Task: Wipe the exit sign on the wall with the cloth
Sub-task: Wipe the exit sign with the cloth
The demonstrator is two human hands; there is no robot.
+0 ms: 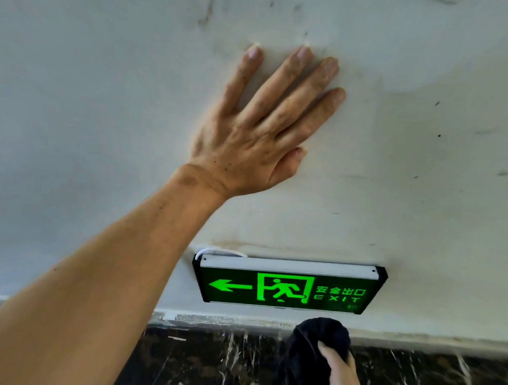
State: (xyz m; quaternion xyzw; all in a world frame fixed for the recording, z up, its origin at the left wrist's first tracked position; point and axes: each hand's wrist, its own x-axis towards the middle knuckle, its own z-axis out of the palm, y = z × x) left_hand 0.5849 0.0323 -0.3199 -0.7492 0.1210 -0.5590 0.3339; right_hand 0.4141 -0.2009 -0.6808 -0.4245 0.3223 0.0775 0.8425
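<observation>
The lit green exit sign point(289, 286) hangs low on the white wall, with a left arrow, a running figure and the word EXIT. My left hand point(262, 128) lies flat on the wall above the sign, fingers spread and holding nothing. My right hand point(339, 368) comes up from the bottom edge and grips a bunched black cloth point(315, 342). The cloth sits just below the sign's lower edge, close to it; whether they touch is unclear.
The white wall point(418, 157) carries scuffs and dark marks. A white cable point(223, 251) loops out behind the sign's top left corner. Below the sign runs a dark marble skirting point(209, 361) with white veins.
</observation>
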